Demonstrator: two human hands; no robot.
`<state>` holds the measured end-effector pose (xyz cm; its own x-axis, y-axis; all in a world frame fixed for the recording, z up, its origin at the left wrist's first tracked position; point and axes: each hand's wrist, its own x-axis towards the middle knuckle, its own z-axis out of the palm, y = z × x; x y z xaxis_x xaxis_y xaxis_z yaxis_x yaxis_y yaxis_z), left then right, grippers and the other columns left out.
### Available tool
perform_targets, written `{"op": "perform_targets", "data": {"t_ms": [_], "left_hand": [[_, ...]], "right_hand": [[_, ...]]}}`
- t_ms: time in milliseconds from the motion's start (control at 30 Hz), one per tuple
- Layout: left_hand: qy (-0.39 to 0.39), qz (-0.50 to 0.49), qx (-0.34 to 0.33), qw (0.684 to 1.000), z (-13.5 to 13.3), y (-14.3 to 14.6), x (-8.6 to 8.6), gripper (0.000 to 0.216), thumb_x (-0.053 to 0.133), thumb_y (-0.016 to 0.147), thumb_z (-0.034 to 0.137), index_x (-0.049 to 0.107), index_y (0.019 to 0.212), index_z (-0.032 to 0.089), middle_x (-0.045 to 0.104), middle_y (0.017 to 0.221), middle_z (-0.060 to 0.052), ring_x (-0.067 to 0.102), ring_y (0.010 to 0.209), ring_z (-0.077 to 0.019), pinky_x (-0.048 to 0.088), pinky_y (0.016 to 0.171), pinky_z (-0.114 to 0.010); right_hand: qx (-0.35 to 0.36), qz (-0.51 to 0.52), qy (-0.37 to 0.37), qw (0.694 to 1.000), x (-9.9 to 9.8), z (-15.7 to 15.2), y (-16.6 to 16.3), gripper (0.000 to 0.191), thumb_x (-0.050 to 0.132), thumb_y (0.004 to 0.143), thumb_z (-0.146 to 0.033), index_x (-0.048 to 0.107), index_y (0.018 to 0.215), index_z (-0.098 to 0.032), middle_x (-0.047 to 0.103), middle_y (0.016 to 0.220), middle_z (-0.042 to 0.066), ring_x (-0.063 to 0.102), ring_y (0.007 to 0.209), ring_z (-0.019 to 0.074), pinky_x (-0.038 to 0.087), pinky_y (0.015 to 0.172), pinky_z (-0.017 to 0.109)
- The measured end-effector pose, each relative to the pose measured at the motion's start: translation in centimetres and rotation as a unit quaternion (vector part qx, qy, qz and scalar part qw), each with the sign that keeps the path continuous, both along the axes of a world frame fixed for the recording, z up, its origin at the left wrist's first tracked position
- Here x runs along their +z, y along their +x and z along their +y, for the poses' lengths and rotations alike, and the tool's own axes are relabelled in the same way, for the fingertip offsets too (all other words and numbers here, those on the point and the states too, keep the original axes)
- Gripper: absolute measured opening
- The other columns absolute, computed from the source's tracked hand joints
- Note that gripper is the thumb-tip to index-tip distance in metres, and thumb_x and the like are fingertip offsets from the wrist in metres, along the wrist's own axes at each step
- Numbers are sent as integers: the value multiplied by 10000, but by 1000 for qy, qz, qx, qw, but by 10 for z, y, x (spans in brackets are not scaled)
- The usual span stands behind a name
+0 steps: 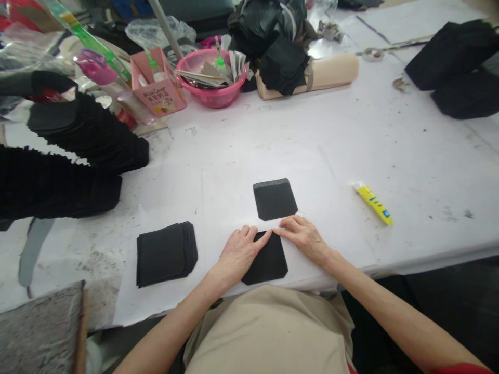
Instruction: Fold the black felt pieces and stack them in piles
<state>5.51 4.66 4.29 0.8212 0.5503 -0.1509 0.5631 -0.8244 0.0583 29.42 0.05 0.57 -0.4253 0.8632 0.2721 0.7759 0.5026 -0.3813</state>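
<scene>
In the head view, a black flat panel (268,262) with cut corners lies on the paper-covered table in front of me. My left hand (244,248) rests over its upper left part, fingers partly curled and one pressed along the top edge. My right hand (304,236) meets it at that same edge, a fingertip pressing there and the other fingers bent. Both hands are closed on this edge. Just beyond lies a second black panel (275,201) with a grey strip along its far side. To the left sits a stack of similar black panels (163,254).
A yellow tube (374,203) lies to the right. Tall black stacks (89,132) stand at left, near a pink box (158,85) and a pink basin (212,96). A beige roll (335,71) lies at the back; black bundles (452,57) occupy the far right.
</scene>
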Motion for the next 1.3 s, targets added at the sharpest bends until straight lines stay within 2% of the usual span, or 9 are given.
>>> {"op": "perform_targets", "data": {"t_ms": [267, 367, 500, 567, 733, 867, 1100, 1200, 1300], "left_hand": [[50, -44, 10, 998, -13, -12, -16, 497, 513, 921, 105, 461, 1393, 252, 543, 1078, -104, 524, 957, -245, 449, 781, -371], [63, -63, 7, 996, -15, -17, -22, 463, 513, 932, 125, 474, 1380, 234, 553, 1102, -113, 531, 991, -252, 463, 807, -384], [52, -136, -1, 989, -16, -29, -27, 379, 488, 944, 103, 531, 1311, 189, 564, 1157, -124, 532, 1066, -255, 492, 870, -398], [29, -189, 5, 981, -18, -36, -29, 328, 472, 953, 91, 564, 1258, 171, 576, 1155, -111, 533, 1094, -241, 495, 918, -394], [7, -306, 97, 947, -25, -47, -26, 229, 483, 964, 107, 628, 1121, 187, 601, 989, -72, 562, 998, -200, 509, 891, -364], [31, -286, 155, 945, -20, -34, -18, 226, 552, 964, 219, 607, 1181, 184, 598, 1052, -99, 542, 1039, -236, 480, 902, -407], [-69, -275, 128, 950, -13, -15, -13, 209, 498, 996, 262, 647, 881, 172, 625, 789, -30, 579, 776, -177, 455, 736, -315], [-104, -305, 156, 934, -16, -30, -12, 207, 506, 993, 266, 654, 894, 161, 646, 805, -40, 600, 770, -172, 464, 725, -292], [-144, -362, 232, 891, -17, -56, -4, 173, 524, 988, 266, 666, 961, 171, 674, 861, -35, 627, 798, -153, 475, 737, -256]], "right_hand": [[-115, 120, 6, 986, 0, -8, -19, 276, 451, 981, -138, 693, 1064, -241, 639, 1035, 78, 581, 982, 209, 512, 846, 365], [-132, 98, -5, 986, 1, -6, -36, 199, 515, 971, -186, 675, 1083, -226, 649, 1023, 80, 574, 967, 223, 493, 840, 376], [-145, 50, -31, 988, 5, 0, -46, 39, 602, 932, -211, 638, 922, -201, 642, 945, 72, 536, 898, 236, 451, 787, 374], [-148, 47, -57, 986, 8, 3, -46, 60, 607, 923, -187, 602, 865, -202, 629, 895, 60, 525, 863, 230, 437, 757, 361], [-139, 82, -97, 982, 13, 5, -45, 123, 574, 925, -146, 555, 823, -212, 613, 832, 31, 530, 807, 210, 416, 724, 344], [-118, 133, -123, 976, 17, 4, -52, 118, 538, 938, -143, 549, 842, -211, 615, 830, 24, 554, 792, 198, 430, 725, 336], [-63, 183, -107, 975, 33, 0, -52, 104, 525, 971, -238, 589, 890, -225, 642, 855, 22, 600, 821, 193, 468, 741, 321], [-66, 158, -66, 983, 32, 3, -40, 117, 509, 990, -291, 605, 949, -237, 661, 922, 15, 625, 877, 185, 477, 788, 307], [-112, 102, -5, 989, 24, 10, -28, 210, 465, 1007, -385, 619, 1011, -242, 672, 992, 20, 640, 904, 194, 478, 787, 307]]}}
